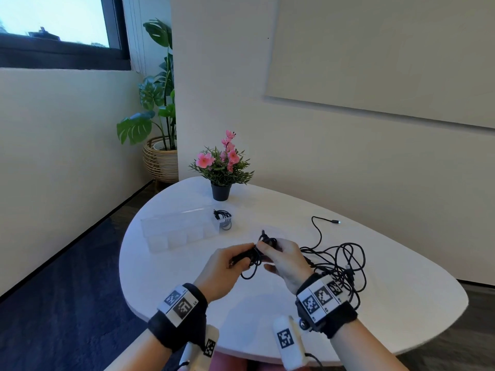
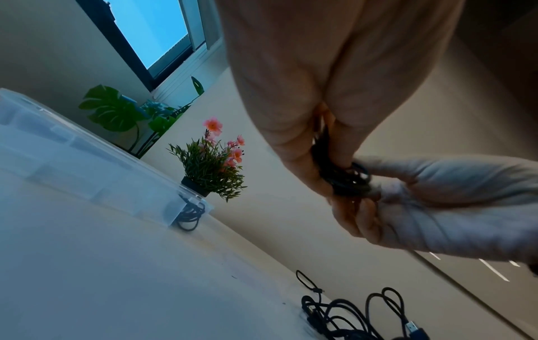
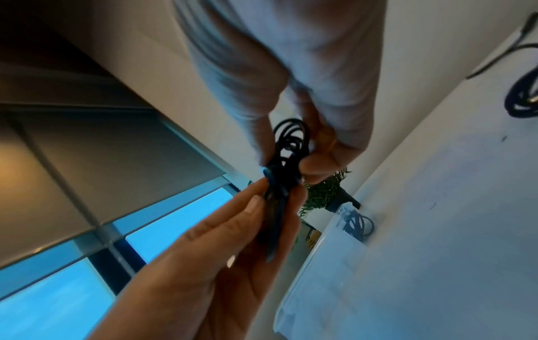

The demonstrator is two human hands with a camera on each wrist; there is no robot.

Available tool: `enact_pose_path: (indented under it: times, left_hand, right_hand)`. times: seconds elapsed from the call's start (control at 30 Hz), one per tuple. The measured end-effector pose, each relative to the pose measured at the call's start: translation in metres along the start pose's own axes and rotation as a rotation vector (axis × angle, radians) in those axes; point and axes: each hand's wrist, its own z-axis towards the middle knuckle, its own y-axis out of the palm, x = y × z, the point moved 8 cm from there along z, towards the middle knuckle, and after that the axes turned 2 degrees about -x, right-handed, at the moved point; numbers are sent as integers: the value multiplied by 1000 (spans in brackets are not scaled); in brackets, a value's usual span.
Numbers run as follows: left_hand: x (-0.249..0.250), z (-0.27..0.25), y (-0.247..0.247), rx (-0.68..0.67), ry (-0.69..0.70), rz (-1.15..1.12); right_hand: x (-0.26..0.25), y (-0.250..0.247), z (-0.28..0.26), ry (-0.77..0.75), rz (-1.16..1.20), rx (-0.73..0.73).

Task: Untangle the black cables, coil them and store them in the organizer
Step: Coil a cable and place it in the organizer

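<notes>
Above the white table (image 1: 267, 311), both hands hold one small coil of black cable (image 1: 261, 254). My left hand (image 1: 242, 254) pinches one side of the coil (image 3: 288, 147). My right hand (image 1: 267, 253) grips its other side, fingers curled round the loops (image 2: 340, 177). A short cable end sticks up from the bundle. A tangled heap of black cables (image 1: 340, 263) lies on the table just right of my right wrist. The clear plastic organizer (image 1: 174, 234) sits to the left, with one coiled cable (image 1: 223, 219) in its right end compartment.
A potted pink flower plant (image 1: 222, 167) stands at the table's back edge behind the organizer. One loose cable end with a plug (image 1: 336, 222) stretches toward the back right. A large plant in a basket (image 1: 160, 156) stands on the floor beyond the table.
</notes>
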Motion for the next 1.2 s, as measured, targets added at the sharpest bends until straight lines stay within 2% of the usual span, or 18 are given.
enact_pose_path:
  times: [0.13, 0.23, 0.33, 0.47, 0.57, 0.73, 0.8, 0.93, 1.2]
  left_hand:
    - [-6, 0, -1, -32, 7, 50]
    - [-12, -2, -11, -47, 2, 75]
    - [-40, -8, -40, -14, -69, 212]
    - [-106, -20, -91, 41, -322, 434]
    - [-138, -21, -111, 46, -438, 553]
    - [-154, -4, -108, -83, -499, 683]
    - [-155, 3, -107, -132, -506, 762]
    - [-154, 11, -108, -211, -465, 884]
    - [-164, 13, -128, -175, -411, 880]
  right_hand:
    - [-3, -3, 15, -24, 70, 24]
    - [-1, -10, 27, 32, 188, 101]
    - [9, -25, 51, 112, 271, 211]
    - [17, -21, 87, 234, 52, 173]
    - [10, -1, 112, 235, -142, 95]
    - [-14, 43, 152, 5, -586, 2]
    - [-30, 61, 163, -67, -625, -49]
    - [-64, 87, 195, -167, -648, -2]
    - [-43, 144, 236, -144, -914, -23]
